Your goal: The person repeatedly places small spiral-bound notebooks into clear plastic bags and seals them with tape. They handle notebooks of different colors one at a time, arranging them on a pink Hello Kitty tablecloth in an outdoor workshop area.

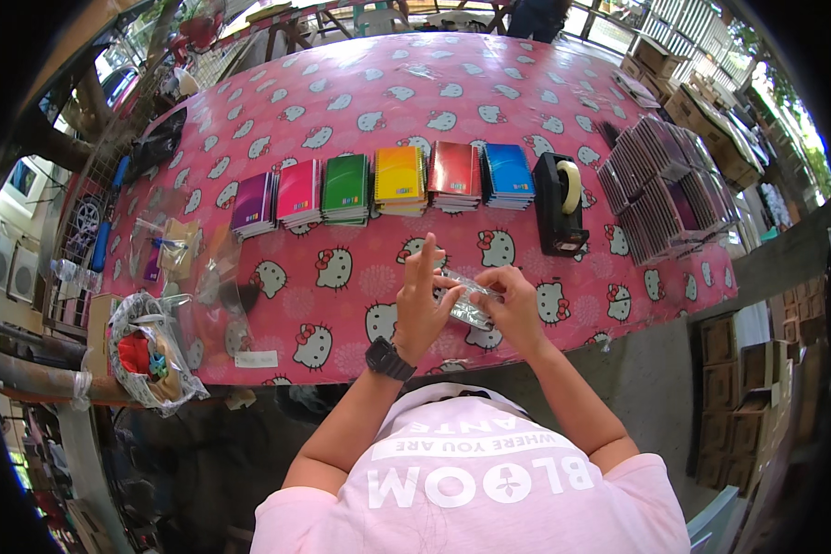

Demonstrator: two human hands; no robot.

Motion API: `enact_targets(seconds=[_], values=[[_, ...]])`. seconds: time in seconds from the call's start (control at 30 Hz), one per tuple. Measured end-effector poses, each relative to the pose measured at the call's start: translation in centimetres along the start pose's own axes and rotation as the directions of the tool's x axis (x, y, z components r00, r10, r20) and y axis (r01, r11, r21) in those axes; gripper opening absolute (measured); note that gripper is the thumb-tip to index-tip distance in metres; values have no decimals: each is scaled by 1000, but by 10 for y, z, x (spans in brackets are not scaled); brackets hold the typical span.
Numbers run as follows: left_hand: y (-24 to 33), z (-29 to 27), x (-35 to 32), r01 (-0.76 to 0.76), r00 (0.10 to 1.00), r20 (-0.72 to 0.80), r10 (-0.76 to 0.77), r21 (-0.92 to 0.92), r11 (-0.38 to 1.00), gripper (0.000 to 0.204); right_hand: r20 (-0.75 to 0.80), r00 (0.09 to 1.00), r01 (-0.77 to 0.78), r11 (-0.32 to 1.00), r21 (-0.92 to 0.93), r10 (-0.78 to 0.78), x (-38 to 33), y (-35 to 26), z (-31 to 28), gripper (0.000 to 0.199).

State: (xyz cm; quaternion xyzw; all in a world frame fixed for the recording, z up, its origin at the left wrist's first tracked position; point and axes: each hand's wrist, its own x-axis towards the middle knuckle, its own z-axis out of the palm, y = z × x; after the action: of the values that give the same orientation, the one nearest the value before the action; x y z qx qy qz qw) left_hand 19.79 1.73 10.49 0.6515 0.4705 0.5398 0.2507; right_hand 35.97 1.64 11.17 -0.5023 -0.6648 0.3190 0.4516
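Note:
My left hand (422, 300) and my right hand (512, 300) hold a small clear plastic bag (469, 297) between them, just above the near edge of the table. The left hand's fingers point up and away, with the thumb pressed on the bag. The right hand pinches the bag's right end. A black watch sits on my left wrist. What is inside the bag cannot be made out.
A pink cat-print tablecloth (360, 268) covers the table. Several stacks of spiral notebooks (346, 189) lie in a row, purple to blue. A black tape dispenser (560, 203) stands at their right, with stacked dark packs (665, 189) beyond. Plastic bags (152, 355) lie at the left.

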Motion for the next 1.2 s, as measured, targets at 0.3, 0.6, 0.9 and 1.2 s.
enact_targets(seconds=[0.3,0.6,0.9,1.2], values=[[12,-3,-48,-325,920,353,173,435,840,58,318,902,-411,805,428,291,29,24,-9,15],[17,3,-50,-250,925,378,27,556,793,74,-448,844,-231,953,195,296,63,119,-128,19],[19,4,-51,-229,930,366,-5,592,773,76,-429,883,-293,937,-190,190,89,171,-140,28],[23,4,-49,-179,937,350,-12,508,842,78,207,716,-562,374,738,666,28,170,-126,11]])
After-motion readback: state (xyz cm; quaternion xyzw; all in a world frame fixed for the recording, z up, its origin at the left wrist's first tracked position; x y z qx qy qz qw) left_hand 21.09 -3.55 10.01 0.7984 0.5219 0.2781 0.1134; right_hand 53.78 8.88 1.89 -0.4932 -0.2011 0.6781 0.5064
